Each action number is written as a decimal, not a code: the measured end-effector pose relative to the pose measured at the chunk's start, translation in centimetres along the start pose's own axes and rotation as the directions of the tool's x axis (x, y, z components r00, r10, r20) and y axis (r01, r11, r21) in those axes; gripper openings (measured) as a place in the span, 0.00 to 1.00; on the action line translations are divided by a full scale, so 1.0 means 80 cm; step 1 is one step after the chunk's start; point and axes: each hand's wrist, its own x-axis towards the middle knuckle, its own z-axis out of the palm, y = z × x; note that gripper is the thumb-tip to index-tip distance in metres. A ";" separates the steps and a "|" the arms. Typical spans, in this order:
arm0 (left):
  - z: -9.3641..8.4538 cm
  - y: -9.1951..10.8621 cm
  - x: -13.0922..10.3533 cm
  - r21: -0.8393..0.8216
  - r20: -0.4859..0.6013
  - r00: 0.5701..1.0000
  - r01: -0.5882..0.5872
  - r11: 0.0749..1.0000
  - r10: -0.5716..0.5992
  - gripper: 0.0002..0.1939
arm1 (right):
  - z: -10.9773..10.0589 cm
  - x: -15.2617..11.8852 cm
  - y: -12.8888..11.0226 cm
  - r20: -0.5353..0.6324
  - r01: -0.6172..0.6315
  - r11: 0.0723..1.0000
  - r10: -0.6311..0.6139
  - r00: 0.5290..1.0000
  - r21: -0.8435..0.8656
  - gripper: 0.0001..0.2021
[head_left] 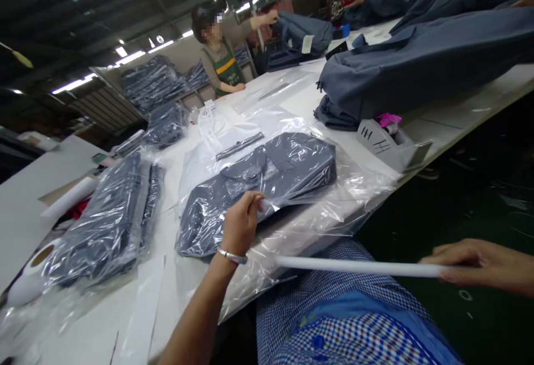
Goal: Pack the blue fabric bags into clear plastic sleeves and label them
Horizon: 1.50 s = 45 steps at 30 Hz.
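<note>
You could pass over the bare strip of bench (170, 209) between the bagged bundles (106, 220) and bagged garment (287, 159); the white box (381, 142) obstructs the right edge.

Stretches as a white table (169, 201), carrying clear plastic (369, 184) beneath a blue-grey fabric bundle (292, 159) in the middle. Holds plastic-wrapped bundles (106, 226) at left, with a white strip (144, 304) nearer. Bears unwrapped blue-grey fabric (396, 70) at right, beside an open white box (379, 145) by the near edge.
</note>
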 end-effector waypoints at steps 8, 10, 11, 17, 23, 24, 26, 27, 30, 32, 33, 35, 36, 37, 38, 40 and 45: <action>-0.060 0.032 0.048 0.356 0.452 0.883 -0.311 0.881 0.129 0.44 | 0.067 0.083 -0.085 0.347 0.296 0.955 -0.275 0.897 -0.009 0.16; -0.050 0.029 0.041 0.485 0.448 0.894 -0.275 0.830 0.035 0.49 | 0.094 0.108 -0.108 0.339 0.434 0.899 -0.391 0.856 -0.057 0.15; -0.043 0.024 0.036 0.532 0.438 0.899 -0.245 0.811 -0.016 0.51 | 0.108 0.120 -0.119 0.347 0.488 0.870 -0.436 0.830 -0.073 0.14; -0.001 -0.020 0.022 0.605 0.407 0.900 -0.139 0.784 -0.154 0.52 | 0.199 0.166 -0.159 0.335 0.649 0.745 -0.578 0.744 -0.156 0.14; -0.014 -0.031 0.034 0.633 0.419 0.892 -0.154 0.759 -0.168 0.36 | 0.255 0.184 -0.181 0.294 0.730 0.626 -0.669 0.683 -0.274 0.11; -0.020 -0.029 0.037 0.647 0.408 0.899 -0.160 0.746 -0.161 0.33 | 0.261 0.185 -0.187 0.293 0.751 0.600 -0.692 0.660 -0.276 0.11; -0.029 -0.026 0.042 0.668 0.384 0.912 -0.165 0.725 -0.147 0.26 | 0.273 0.188 -0.200 0.294 0.793 0.544 -0.738 0.608 -0.273 0.10; -0.032 -0.025 0.044 0.674 0.376 0.915 -0.164 0.720 -0.143 0.23 | 0.279 0.190 -0.207 0.287 0.807 0.520 -0.756 0.588 -0.280 0.10; -0.038 -0.023 0.050 0.675 0.379 0.914 -0.166 0.719 -0.145 0.16 | 0.297 0.198 -0.226 0.236 0.812 0.470 -0.794 0.560 -0.345 0.10; -0.040 -0.022 0.052 0.678 0.373 0.915 -0.155 0.719 -0.155 0.13 | 0.305 0.206 -0.231 0.193 0.802 0.439 -0.816 0.544 -0.406 0.08; -0.041 -0.022 0.052 0.680 0.366 0.917 -0.146 0.719 -0.160 0.13 | 0.306 0.209 -0.231 0.178 0.799 0.420 -0.828 0.531 -0.431 0.08; -0.043 -0.020 0.052 0.683 0.349 0.923 -0.130 0.719 -0.164 0.13 | 0.305 0.215 -0.225 0.157 0.793 0.396 -0.844 0.513 -0.463 0.07; -0.044 -0.020 0.052 0.682 0.345 0.925 -0.130 0.720 -0.160 0.13 | 0.303 0.217 -0.219 0.147 0.788 0.398 -0.845 0.515 -0.470 0.07; -0.044 -0.019 0.052 0.681 0.345 0.926 -0.132 0.721 -0.156 0.13 | 0.301 0.219 -0.213 0.134 0.779 0.412 -0.840 0.526 -0.473 0.08; -0.045 -0.019 0.052 0.681 0.343 0.926 -0.132 0.720 -0.155 0.13 | 0.298 0.221 -0.207 0.119 0.764 0.438 -0.828 0.548 -0.474 0.08; -0.045 -0.018 0.052 0.682 0.336 0.927 -0.119 0.722 -0.165 0.14 | 0.296 0.226 -0.196 0.090 0.710 0.520 -0.774 0.627 -0.475 0.10; -0.042 -0.017 0.049 0.676 0.321 0.927 -0.084 0.732 -0.191 0.13 | 0.311 0.234 -0.183 0.105 0.571 0.719 -0.582 0.806 -0.396 0.16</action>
